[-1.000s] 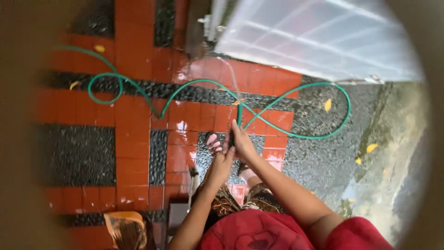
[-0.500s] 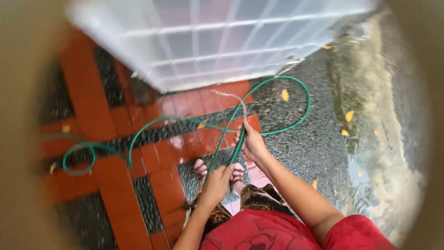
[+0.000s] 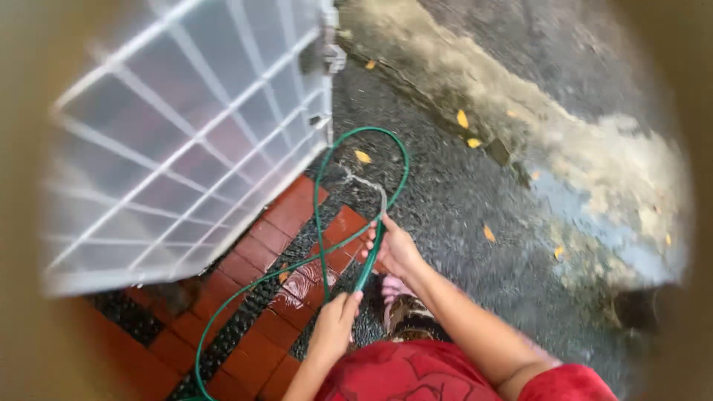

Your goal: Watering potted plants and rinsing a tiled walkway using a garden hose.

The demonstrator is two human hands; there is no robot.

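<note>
While water is running out of its end in a thin stream (image 3: 362, 180), the green hose (image 3: 369, 256) is held near that end by both hands. It is gripped by the right hand (image 3: 396, 249) just below the nozzle end, with the fingers closed around it, and the left hand (image 3: 336, 327) is closed on it a little lower. From the hands, the hose is carried forward in a loop over the wet dark gravel (image 3: 460, 208) and then back across the red tiles (image 3: 260, 319) to the lower edge of the view, where it is cut off.

As far as can be judged, the watering or rinsing is well under way: the tiles and the gravel are already wet and puddles (image 3: 594, 230) are seen to the right. How much ground remains cannot be said.

A white grid panel (image 3: 178, 148) is standing at the left, blurred. Yellow leaves (image 3: 462, 118) are scattered on the ground. The person's feet (image 3: 394, 289) are partly hidden by the right arm and the red garment (image 3: 416, 375). The edges of the view are darkened by a round rim.
</note>
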